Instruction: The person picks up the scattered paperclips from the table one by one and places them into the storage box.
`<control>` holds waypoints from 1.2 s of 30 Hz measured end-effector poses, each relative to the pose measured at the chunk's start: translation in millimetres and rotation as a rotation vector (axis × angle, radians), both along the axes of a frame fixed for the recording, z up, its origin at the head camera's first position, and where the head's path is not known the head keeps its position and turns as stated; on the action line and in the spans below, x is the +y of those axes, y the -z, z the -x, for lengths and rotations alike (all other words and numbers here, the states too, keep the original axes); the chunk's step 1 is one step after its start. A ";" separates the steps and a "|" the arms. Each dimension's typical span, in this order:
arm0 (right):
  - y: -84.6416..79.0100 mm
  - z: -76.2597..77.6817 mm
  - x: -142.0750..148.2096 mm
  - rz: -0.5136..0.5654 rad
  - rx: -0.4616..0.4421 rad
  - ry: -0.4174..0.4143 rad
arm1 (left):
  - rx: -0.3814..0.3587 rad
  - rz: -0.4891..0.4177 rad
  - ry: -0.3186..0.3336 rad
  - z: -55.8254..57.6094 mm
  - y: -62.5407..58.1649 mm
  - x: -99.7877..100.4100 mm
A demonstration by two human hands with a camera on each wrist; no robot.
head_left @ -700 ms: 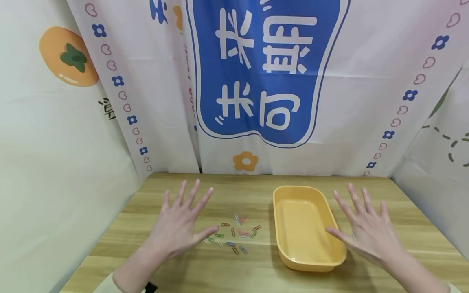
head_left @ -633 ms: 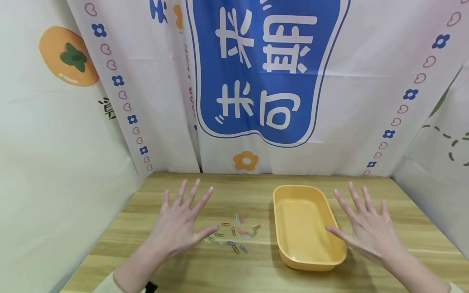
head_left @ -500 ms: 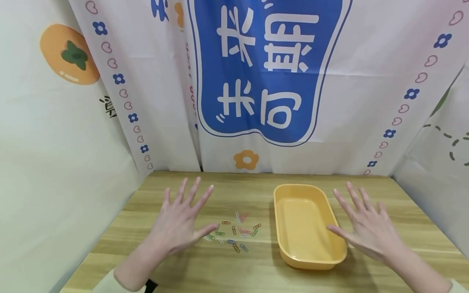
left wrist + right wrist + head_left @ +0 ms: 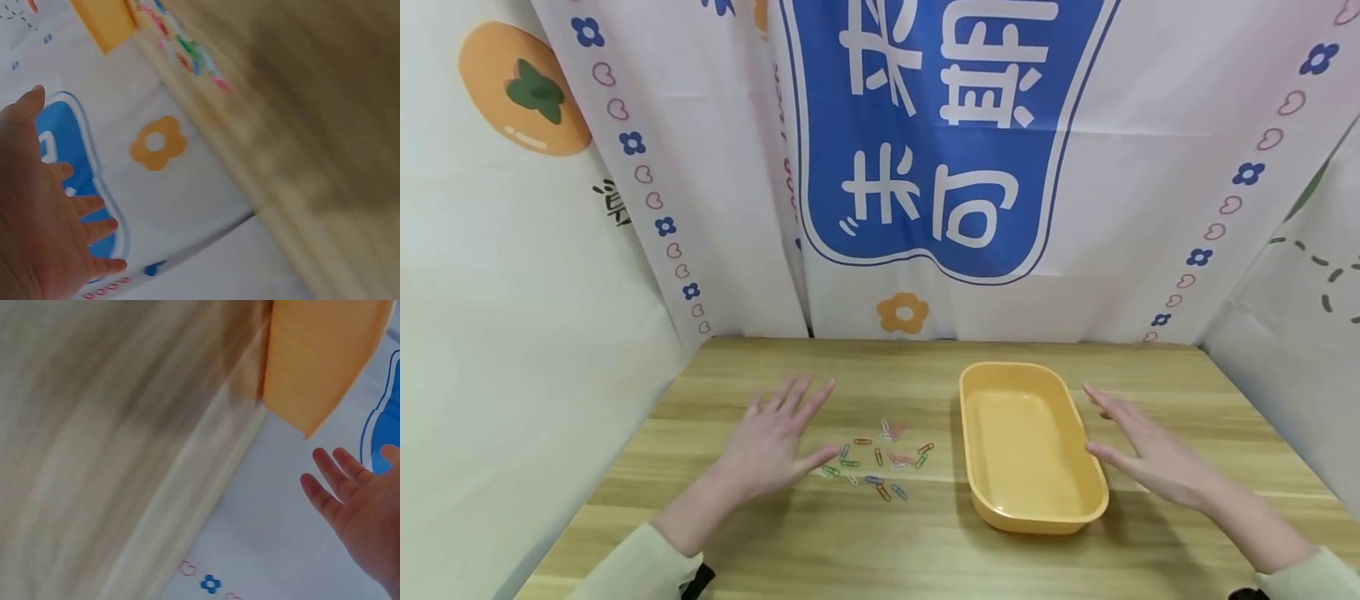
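Observation:
My left hand (image 4: 765,446) hovers over the table to the left of a scatter of paper clips (image 4: 878,457), fingers spread and holding nothing. Red, green, blue, white and pink clips lie loose there, the thumb pointing toward them. A yellow rectangular tray (image 4: 1033,450) with rounded corners stands right of the clips, with nothing in it. Just beyond its right rim is my right hand (image 4: 1157,454), turned on edge with thumb and fingers apart. The right wrist view shows that hand's extended fingers (image 4: 324,497) below the tray's side (image 4: 325,362).
The wooden table (image 4: 880,550) ends at the back against a white printed cloth (image 4: 1127,242) with a blue panel. More white cloth (image 4: 535,333) hangs along the left side, and likewise on the right.
The right hand has rolled from palm-down with spread fingers onto its edge beside the tray. The left hand has dropped and tilted slightly. The head view has shifted a little; clips and tray stay put.

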State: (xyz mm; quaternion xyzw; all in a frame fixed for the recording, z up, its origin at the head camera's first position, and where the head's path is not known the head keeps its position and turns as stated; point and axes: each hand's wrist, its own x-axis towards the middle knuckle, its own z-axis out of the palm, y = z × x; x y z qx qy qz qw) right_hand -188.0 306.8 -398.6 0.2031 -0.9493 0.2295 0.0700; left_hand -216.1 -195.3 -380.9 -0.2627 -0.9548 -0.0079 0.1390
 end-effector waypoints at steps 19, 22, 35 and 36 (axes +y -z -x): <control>39.5 4.3 3.9 0.350 -0.169 -0.140 | -0.434 -0.324 0.180 48.4 38.2 19.0; 41.2 5.0 4.5 0.391 -0.205 -0.143 | -0.471 -0.377 0.208 57.7 43.3 22.0; 43.9 9.9 7.5 0.447 -0.277 -0.182 | -0.625 -0.408 0.249 88.6 53.9 27.5; 43.5 10.1 7.7 0.444 -0.288 -0.179 | -0.638 -0.403 0.254 90.4 53.9 28.0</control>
